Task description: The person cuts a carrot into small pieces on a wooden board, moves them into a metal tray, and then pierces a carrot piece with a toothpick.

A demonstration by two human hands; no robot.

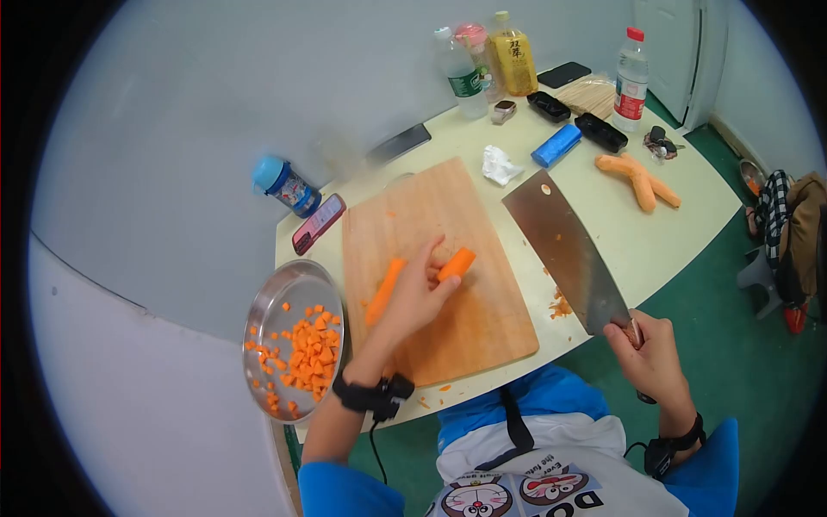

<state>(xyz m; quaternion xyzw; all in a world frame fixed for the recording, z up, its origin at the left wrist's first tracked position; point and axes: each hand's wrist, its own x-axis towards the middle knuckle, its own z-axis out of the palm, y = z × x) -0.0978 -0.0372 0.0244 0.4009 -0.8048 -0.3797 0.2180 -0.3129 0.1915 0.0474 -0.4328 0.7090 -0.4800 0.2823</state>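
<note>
Over the wooden cutting board (482,323), my left hand (418,297) has its thumb and fingers closed round a short orange carrot piece (457,264). A longer carrot piece (384,293) lies on the board beside that hand, partly hidden by it. My right hand (648,355) grips the handle of a large cleaver (564,250), whose wide blade is raised beyond the board's right edge. Left of the board, a round metal pan (251,379) holds many diced carrot bits (312,351).
Peeled carrots (639,183), a blue roll (556,145), crumpled tissue (500,165) and black trays (600,132) lie on the table's far right. Bottles (514,59) stand at the back. A blue-capped bottle (289,185) and a phone (319,224) are at the left. Carrot scraps (561,303) lie near the cleaver.
</note>
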